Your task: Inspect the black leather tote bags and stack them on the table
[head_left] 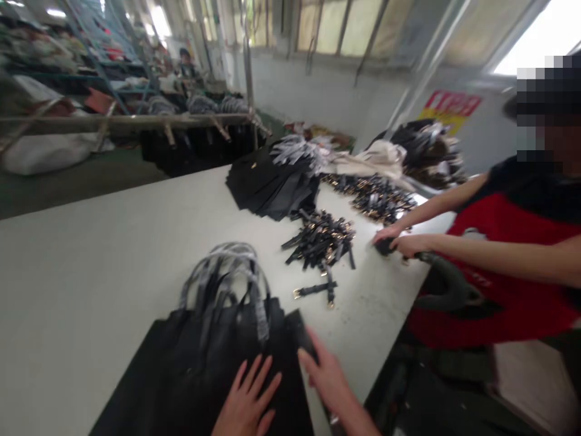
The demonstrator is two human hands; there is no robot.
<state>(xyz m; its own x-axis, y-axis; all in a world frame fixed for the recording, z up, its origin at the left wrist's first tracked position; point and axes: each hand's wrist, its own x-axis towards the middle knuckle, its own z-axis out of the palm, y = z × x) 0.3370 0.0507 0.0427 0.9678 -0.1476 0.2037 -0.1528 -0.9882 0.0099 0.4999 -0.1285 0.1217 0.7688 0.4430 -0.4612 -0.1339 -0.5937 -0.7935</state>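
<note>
In front of me lies a stack of black handbags (181,363) on a pale table, their looped handles (227,254) wrapped in clear film and pointing away from me. My left hand (249,393) rests flat on the top bag with its fingers spread. Beside the bags' right edge, my right hand (324,366) has its thumb and fingers closed around a black flat piece (298,330). Blur hides whether that piece is joined to the bag. Past it lie two loose buckled straps (313,290), one crossing the other.
A heap of black buckled straps (322,239) sits mid-table, with fanned black bags (272,181) behind it. More straps (381,197) and a cream cloth (367,160) lie farther back. At right, a co-worker in a red apron (508,272) handles a small dark item (385,246).
</note>
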